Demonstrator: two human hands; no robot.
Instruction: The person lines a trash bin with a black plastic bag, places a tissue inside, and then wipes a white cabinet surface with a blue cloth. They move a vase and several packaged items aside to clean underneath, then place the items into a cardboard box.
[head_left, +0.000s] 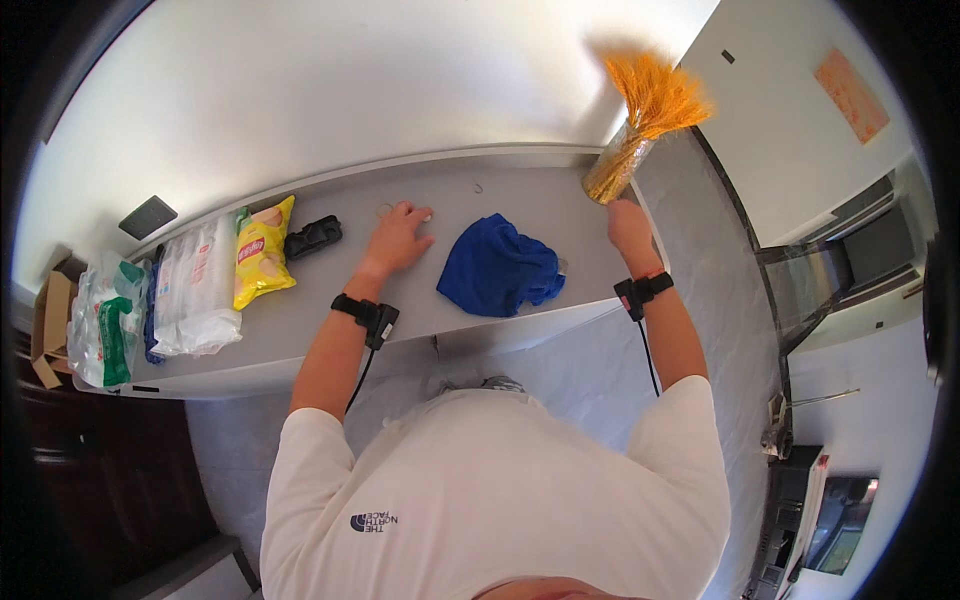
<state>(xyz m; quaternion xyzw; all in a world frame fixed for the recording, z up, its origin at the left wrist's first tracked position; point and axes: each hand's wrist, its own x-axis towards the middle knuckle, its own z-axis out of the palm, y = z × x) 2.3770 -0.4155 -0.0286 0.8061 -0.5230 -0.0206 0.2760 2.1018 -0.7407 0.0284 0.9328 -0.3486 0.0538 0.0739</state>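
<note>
My left hand (401, 236) rests over the grey tabletop with its fingers apart. A thin ring-shaped item (384, 209) lies by its fingertips, and a small pale spot shows near one finger. To its right is a crumpled blue cloth (495, 266), with a bit of something greyish showing at its right edge. My right hand (630, 229) is curled at the right end of the table, just below the base of a glass vase (611, 169) of orange dried stalks (656, 94). Its fingers are hidden, so I cannot tell whether it grips anything. A small hook-shaped item (478, 188) lies farther back.
Left along the table (420, 324) are a black molded tray (313, 237), a yellow Lay's chip bag (264, 253), clear plastic-wrapped packs (196, 281), a green-and-clear plastic bag (112, 322) and an open cardboard box (56, 322). A raised rim runs along the wall. Cables hang from both wrist straps.
</note>
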